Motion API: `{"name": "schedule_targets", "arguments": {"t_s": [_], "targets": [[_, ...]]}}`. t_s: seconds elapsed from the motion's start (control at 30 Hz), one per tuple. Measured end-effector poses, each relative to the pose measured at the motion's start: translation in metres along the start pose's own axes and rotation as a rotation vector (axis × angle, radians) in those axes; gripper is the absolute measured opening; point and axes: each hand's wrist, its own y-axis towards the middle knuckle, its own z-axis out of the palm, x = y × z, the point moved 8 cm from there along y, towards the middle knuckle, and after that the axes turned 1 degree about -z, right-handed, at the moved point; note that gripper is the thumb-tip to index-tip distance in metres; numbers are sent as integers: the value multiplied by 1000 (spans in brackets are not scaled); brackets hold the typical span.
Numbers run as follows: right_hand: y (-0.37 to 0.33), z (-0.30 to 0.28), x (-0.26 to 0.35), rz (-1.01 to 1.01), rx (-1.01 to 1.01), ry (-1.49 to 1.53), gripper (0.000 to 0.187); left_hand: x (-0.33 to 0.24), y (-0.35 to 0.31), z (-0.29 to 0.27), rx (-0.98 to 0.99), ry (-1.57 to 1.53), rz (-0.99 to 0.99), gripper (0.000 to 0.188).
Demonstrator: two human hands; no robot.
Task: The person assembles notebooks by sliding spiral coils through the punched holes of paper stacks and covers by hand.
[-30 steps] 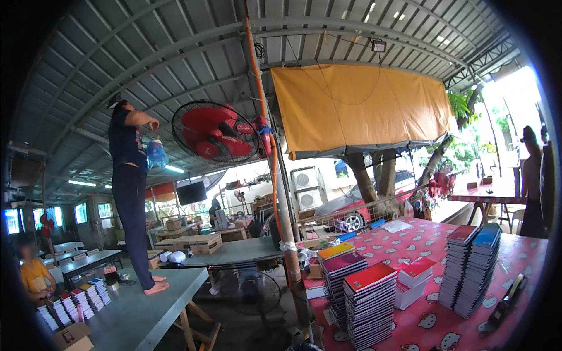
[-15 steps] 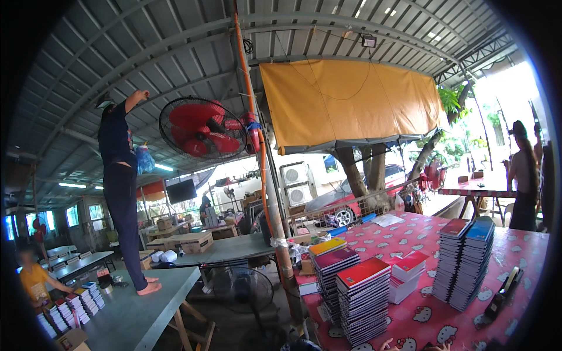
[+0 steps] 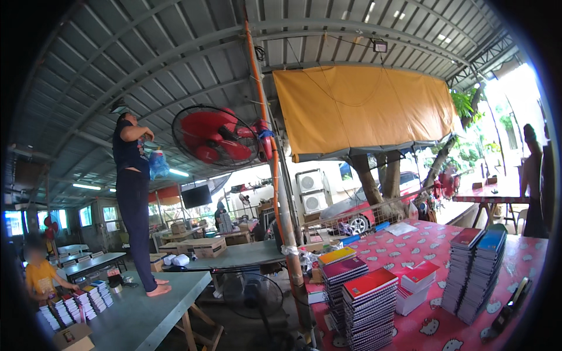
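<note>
Neither of my hands shows at this moment. Nearest to me is a table [image 3: 404, 240] with a pink patterned cover. On its near left stands a stack of spiral notebooks [image 3: 370, 310] topped by a red cover, with a purple-topped stack [image 3: 345, 278] close behind it, and a yellow-covered notebook [image 3: 336, 255] beyond. A shorter pile of white page blocks [image 3: 415, 289] with red covers sits beside them. Two taller notebook stacks, one red-topped [image 3: 462, 269] and one blue-topped [image 3: 489, 269], stand side by side at right. A long black tool [image 3: 512, 310], perhaps a stapler, lies by the right edge.
A barefoot person [image 3: 137, 175] stands on a green table [image 3: 170, 304] at left. Another person in yellow [image 3: 42, 278] is beside rows of notebooks [image 3: 88, 301]. A pole [image 3: 287, 234] bears a red fan [image 3: 216, 136]; a floor fan [image 3: 252, 298] stands below.
The view has shifted, so the scene sits further right and slightly lower. Fingertips at the lower edge have left the view. The person on the table has drawn a raised arm in to the chest.
</note>
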Motion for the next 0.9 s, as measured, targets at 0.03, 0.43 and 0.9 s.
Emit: {"name": "schedule_targets", "arguments": {"t_s": [0.03, 0.43, 0.9], "targets": [[0, -7, 1, -23, -72, -56, 31, 2, -2, 1, -3, -1, -8, 40], [5, 7, 18, -125, -98, 11, 29, 6, -9, 5, -31, -6, -34, 49], [-14, 8, 29, -98, -138, 74, 33, 11, -9, 20, -20, -48, -49, 59]]}}
